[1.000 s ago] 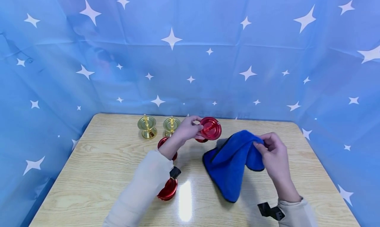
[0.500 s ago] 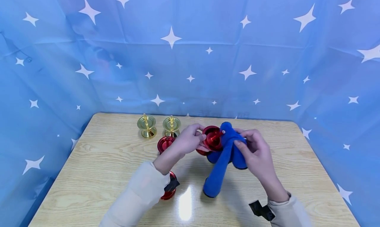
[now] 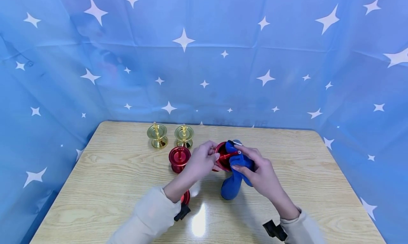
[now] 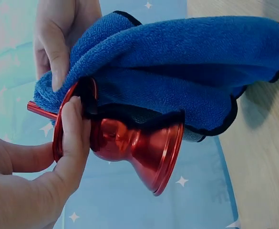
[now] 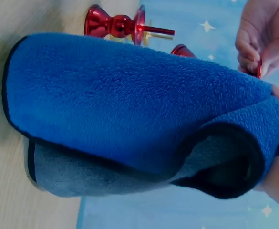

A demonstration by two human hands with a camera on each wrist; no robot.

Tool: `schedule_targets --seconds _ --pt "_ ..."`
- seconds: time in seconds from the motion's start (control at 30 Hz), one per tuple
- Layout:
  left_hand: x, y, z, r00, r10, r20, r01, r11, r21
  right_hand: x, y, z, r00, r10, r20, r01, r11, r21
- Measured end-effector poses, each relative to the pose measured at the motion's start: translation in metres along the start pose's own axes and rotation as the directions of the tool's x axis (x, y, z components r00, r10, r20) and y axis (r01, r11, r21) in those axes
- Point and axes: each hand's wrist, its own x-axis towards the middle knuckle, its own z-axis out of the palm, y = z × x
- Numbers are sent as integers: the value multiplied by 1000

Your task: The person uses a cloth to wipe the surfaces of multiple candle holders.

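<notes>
My left hand (image 3: 201, 159) grips the dish rim of a shiny red metal candle holder (image 4: 151, 152). The holder is raised and tilted, its thin central tube pointing right in the head view. My right hand (image 3: 259, 171) pinches a blue towel (image 4: 177, 57) with black edging and a grey underside. A bunched part of that towel lies in the dish against the tube, and the rest hangs below. In the right wrist view the towel (image 5: 129, 105) hides most of the held holder. My left fingers (image 4: 72, 133) show curled over the rim.
Two gold candle holders (image 3: 157, 135) stand upright at the back of the wooden table (image 3: 105, 173). A red holder (image 3: 179, 157) stands in front of them. Nearer, another red holder (image 3: 186, 197) is partly hidden by my left sleeve. A blue starry curtain (image 3: 204, 67) hangs behind.
The right hand has brought the towel leftward to the holder, and its bunched part now sits in the dish. The left hand has lowered the holder slightly and tilted it further.
</notes>
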Motion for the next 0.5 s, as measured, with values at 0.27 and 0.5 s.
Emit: schedule_targets --seconds 0.27,0.5 --pt "1 -3 4 998 64 -7 -62 987 150 0 3 14 996 31 -78 -27 998 48" --pt "3 -5 3 999 3 -34 -1 998 61 0 3 18 989 99 -109 -79 981 177"
